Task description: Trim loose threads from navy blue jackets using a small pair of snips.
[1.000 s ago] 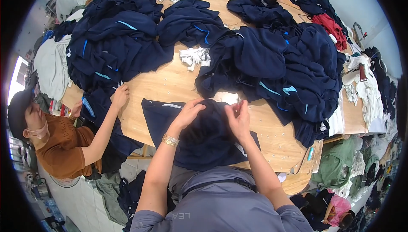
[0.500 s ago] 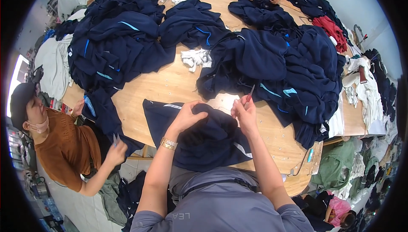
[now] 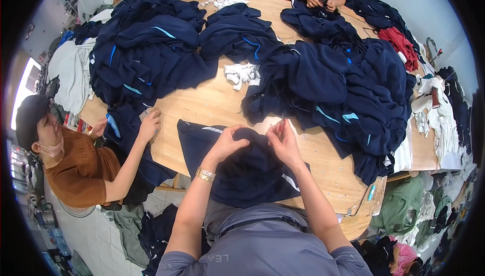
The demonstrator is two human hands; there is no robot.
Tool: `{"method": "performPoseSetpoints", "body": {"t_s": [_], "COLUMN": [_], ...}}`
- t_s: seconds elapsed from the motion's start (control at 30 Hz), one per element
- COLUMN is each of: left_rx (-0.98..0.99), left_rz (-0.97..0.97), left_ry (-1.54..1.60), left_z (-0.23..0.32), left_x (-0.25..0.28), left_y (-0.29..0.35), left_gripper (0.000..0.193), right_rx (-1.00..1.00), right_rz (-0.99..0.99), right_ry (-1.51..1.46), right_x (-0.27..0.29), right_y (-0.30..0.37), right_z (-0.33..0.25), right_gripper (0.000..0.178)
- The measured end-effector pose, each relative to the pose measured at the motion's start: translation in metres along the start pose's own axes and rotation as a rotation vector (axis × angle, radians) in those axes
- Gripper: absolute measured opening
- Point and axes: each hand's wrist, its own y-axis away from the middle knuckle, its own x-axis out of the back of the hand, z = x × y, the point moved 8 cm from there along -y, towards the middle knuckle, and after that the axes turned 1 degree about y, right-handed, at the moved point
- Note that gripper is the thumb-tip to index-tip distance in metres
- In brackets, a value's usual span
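A dark navy garment [image 3: 247,180] with white strips lies over the table's near edge and my lap. My left hand [image 3: 230,144] is closed on its bunched upper fold, thumb and fingers pinching the cloth. Beside it on the right, my right hand [image 3: 283,142] is closed round small thread snips [image 3: 284,116]; only their thin dark tip shows above the fingers. My right fingertips are close to the fold; whether they touch it I cannot tell.
Heaps of navy garments with light-blue strips, one left [image 3: 151,48] and one right [image 3: 323,79], cover much of the wooden table [image 3: 187,104]. White scraps [image 3: 242,75] lie between them. A co-worker in brown [image 3: 83,167] sits at left; two more people work across the table.
My right hand has moved left to the garment's fold, and the snips' red handle is now hidden. The left co-worker's hand has risen towards the table. My left hand keeps its hold.
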Motion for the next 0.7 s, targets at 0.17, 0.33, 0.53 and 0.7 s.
{"method": "performPoseSetpoints", "body": {"t_s": [0.17, 0.33, 0.53, 0.7], "left_rx": [0.001, -0.038, -0.031, -0.178], "left_rz": [0.002, 0.007, 0.011, 0.036], "left_ry": [-0.004, -0.091, -0.231, -0.613], "left_z": [-0.002, 0.001, 0.01, 0.033], "left_x": [-0.001, -0.001, 0.003, -0.003], "left_y": [-0.002, -0.001, 0.004, 0.009], "left_gripper": [0.029, 0.026, 0.027, 0.031], "right_rx": [0.043, 0.174, -0.192, -0.226], "right_rz": [-0.027, -0.017, -0.055, -0.106], "right_ry": [0.406, 0.794, 0.051, -0.276], "right_x": [-0.012, -0.023, -0.003, -0.004], "right_y": [0.012, 0.014, 0.003, -0.001], "right_z": [-0.015, -0.024, 0.005, -0.004], "right_gripper": [0.024, 0.024, 0.023, 0.026]}}
